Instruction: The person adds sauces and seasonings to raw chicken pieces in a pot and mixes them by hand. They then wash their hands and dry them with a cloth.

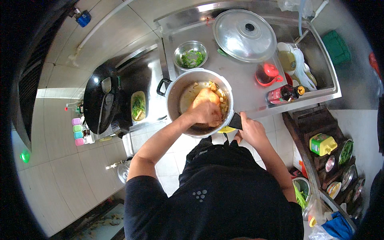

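A deep silver pressure-cooker-style pot stands at the near edge of the steel counter, lidless. Inside it lies a large orange-brown piece of meat, with browned bits beside it along the right wall. My left hand reaches down into the pot, its fingers curled against the meat; the fingertips are partly hidden. My right hand is closed round the black long handle at the pot's near right side. A short black handle sticks out on the pot's far left.
Behind the pot stands a steel bowl of chopped greens. A big domed lid, red-lidded jar and dark sauce bottle lie right. The sink holds dishes. Leftward are a wok and a dish of greens.
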The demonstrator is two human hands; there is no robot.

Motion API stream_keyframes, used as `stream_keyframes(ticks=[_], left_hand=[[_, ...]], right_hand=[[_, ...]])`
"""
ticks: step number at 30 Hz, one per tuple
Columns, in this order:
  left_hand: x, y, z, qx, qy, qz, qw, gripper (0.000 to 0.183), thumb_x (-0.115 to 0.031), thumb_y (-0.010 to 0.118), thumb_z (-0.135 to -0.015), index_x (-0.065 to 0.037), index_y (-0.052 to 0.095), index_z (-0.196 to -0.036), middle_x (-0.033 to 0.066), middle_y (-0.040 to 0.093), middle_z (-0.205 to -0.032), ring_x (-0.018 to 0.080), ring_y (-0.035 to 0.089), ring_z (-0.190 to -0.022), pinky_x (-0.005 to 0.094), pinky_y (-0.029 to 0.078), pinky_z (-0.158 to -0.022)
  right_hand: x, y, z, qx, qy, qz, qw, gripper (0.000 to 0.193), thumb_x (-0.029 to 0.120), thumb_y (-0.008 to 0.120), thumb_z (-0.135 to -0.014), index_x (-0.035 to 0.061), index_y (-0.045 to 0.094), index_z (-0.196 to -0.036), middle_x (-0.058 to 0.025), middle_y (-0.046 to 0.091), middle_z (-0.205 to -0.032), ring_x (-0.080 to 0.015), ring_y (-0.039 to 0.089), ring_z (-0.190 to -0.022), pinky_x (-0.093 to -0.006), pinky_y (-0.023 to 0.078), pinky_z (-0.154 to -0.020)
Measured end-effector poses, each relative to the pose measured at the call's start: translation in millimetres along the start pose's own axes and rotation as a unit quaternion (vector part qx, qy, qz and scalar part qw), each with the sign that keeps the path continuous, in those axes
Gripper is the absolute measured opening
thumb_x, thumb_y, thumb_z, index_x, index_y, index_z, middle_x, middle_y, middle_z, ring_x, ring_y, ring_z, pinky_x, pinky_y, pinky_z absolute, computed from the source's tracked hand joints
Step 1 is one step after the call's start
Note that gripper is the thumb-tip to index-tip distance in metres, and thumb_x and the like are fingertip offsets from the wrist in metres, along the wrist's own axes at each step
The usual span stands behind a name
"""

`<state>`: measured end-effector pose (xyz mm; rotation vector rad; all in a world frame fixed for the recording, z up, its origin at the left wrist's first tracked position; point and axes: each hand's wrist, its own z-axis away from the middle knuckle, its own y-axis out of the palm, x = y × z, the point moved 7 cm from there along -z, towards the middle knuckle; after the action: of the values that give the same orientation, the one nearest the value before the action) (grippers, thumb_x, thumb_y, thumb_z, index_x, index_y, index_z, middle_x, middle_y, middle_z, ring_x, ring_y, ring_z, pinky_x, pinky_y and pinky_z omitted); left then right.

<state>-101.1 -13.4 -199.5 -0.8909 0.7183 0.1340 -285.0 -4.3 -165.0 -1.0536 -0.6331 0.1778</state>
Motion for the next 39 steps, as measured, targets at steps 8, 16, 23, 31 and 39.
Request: stream_keyframes(ticks=[8,16,23,31,39], left_hand=[[80.9,-24.0,-39.6,-0.273,-0.244,0.022,0.93,0.09,-0.035,0.073,-0.076,-0.01,0.02,-0.145,0.0293,0.048,-0.125,0.0462,0.058,-0.105,0.0492,0.049,-0.09],[101.1,-22.7,-49.4,-0.008,-0.076,0.451,0.889,0.034,-0.024,0.071,-0.076,-0.003,0.067,-0.102,0.0067,0.068,-0.102,0.0151,0.061,-0.092,0.0324,0.047,-0.083],[86.6,-91.2,13.6,-0.181,-0.216,-0.005,0.959,0.028,-0.019,0.07,-0.069,0.0,0.066,-0.089,0.014,0.068,-0.078,0.0323,0.067,-0.08,0.0442,0.051,-0.075],[64.7,-32.6,31.1,-0.059,-0.134,0.06,0.987,0.07,-0.014,0.071,-0.063,-0.009,0.05,-0.129,0.022,0.053,-0.123,0.0364,0.052,-0.114,0.0413,0.041,-0.1],[2.8,2.4,-2.7,-0.073,-0.001,-0.3,0.951,0.06,-0.036,0.057,-0.088,-0.018,0.041,-0.142,0.03,0.035,-0.142,0.045,0.047,-0.124,0.0483,0.046,-0.096]], right_hand=[[0.0,-2.7,-2.5,-0.013,0.009,0.019,1.0,0.031,0.008,0.052,-0.082,0.0004,0.043,-0.111,-0.0209,0.066,-0.078,-0.0398,0.067,-0.073,-0.0492,0.054,-0.065],[0.6,-6.0,0.3,-0.051,0.001,-0.011,0.999,0.025,0.009,0.055,-0.082,0.0023,0.044,-0.103,-0.0215,0.066,-0.075,-0.0395,0.067,-0.069,-0.0486,0.054,-0.063],[3.5,-8.7,1.3,-0.051,-0.003,0.01,0.999,0.031,0.008,0.057,-0.079,0.0021,0.045,-0.107,-0.0206,0.066,-0.074,-0.0378,0.068,-0.071,-0.0479,0.054,-0.064],[6.3,-13.6,-3.3,-0.044,-0.012,0.02,0.999,0.039,0.007,0.058,-0.078,0.0,0.045,-0.114,-0.0207,0.067,-0.079,-0.0376,0.068,-0.073,-0.048,0.054,-0.065],[0.8,-8.9,-3.1,-0.038,-0.006,-0.004,0.999,0.04,0.011,0.063,-0.077,0.0022,0.042,-0.11,-0.0214,0.064,-0.078,-0.041,0.065,-0.074,-0.0504,0.051,-0.066]])
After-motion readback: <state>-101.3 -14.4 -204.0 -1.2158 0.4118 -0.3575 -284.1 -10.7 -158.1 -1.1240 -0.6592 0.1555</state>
